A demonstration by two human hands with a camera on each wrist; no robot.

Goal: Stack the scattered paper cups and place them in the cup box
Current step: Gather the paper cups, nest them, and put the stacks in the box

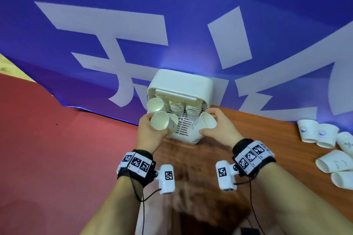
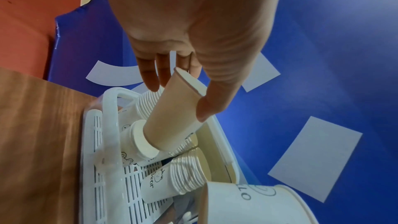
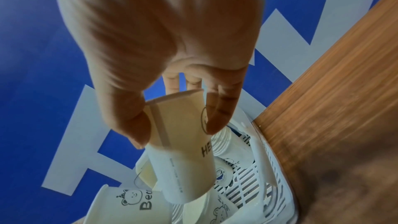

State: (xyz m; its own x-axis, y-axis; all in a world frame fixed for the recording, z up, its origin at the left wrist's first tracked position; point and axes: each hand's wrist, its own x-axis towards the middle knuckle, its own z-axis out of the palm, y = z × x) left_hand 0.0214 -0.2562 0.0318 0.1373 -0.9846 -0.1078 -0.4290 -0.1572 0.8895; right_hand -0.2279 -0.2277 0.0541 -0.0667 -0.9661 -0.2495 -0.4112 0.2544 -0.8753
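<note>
The white cup box (image 1: 183,84) stands at the table's far edge, its front open, with three stacks of paper cups (image 1: 176,108) lying inside. My left hand (image 1: 157,124) grips one paper cup (image 1: 159,123), mouth towards me, in front of the left stack. The left wrist view shows thumb and fingers of that hand (image 2: 178,98) round this cup (image 2: 172,117) above the box (image 2: 107,142). My right hand (image 1: 207,122) holds another cup (image 1: 208,122) at the box's right front. In the right wrist view this hand (image 3: 176,130) pinches its cup (image 3: 183,156) over the box (image 3: 269,185).
Several loose paper cups (image 1: 324,139) lie and stand on the wooden table (image 1: 257,133) at the far right. A blue banner (image 1: 191,15) with white characters rises behind the box. Red floor (image 1: 57,149) lies left of the table edge.
</note>
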